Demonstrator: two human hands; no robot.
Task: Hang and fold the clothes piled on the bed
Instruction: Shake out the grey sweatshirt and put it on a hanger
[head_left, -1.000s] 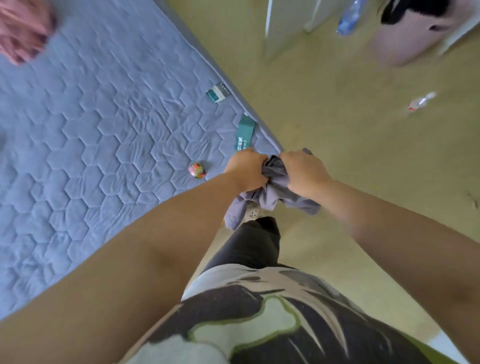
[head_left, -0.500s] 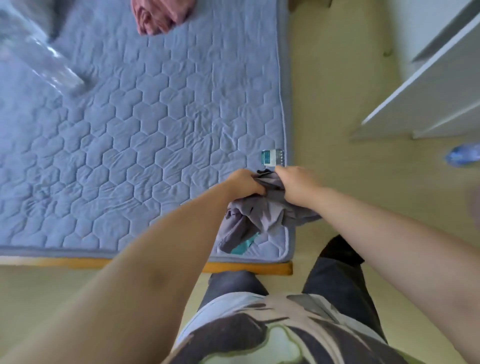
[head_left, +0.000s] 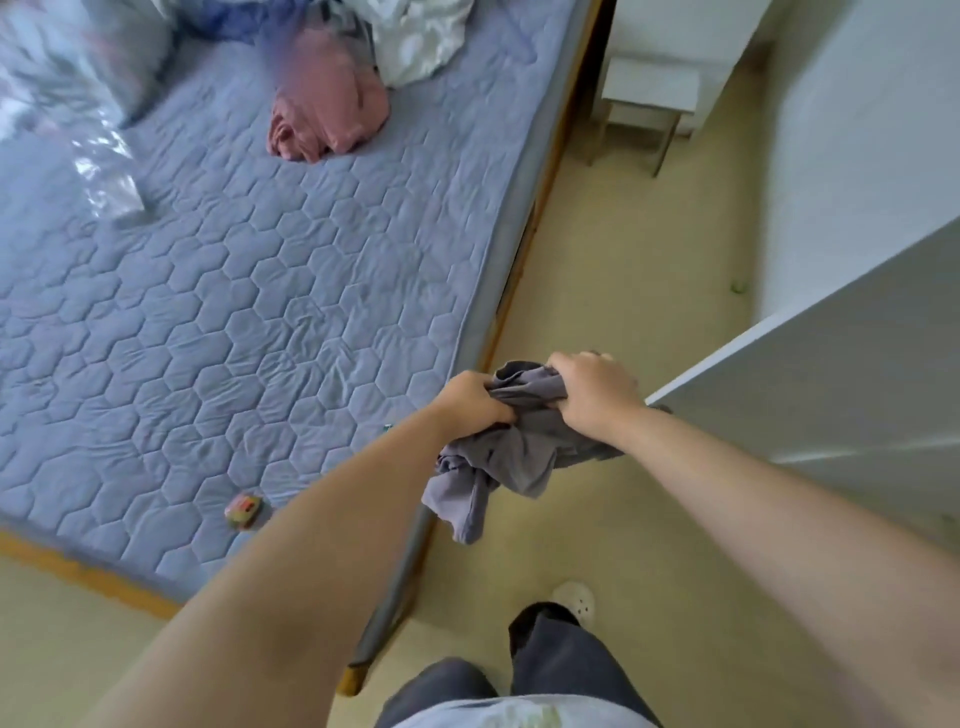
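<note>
Head view: L hand (head_left: 475, 402) and R hand (head_left: 589, 395) both clenched on a bunched grey garment (head_left: 511, 452), fingers curled tight into the cloth, held in the air beside the bed corner, over the floor. Loose end of garment dangles below the hands, not touching anything I can see. Type of garment: can't tell, too crumpled.

Risks (judgement): cloth is wadded, so shaking it out may leave it twisted or inside out, giving a bad fold; dangling end could drag on floor if hands drop; white cabinet (head_left: 831, 395) sits close to R hand, so a wide swing might knock it.

Surface/room: blue quilted mattress (head_left: 270, 291) w/ hexagon stitching on wooden frame. Pink garment (head_left: 327, 117) heaped near far end, pale bedding (head_left: 421, 36) behind it, clear plastic (head_left: 98, 171) at left (blurred). Small colourful object (head_left: 242, 510) near the mattress's near edge. Beige floor (head_left: 623, 270), white stool (head_left: 647, 91) beyond the bed
</note>
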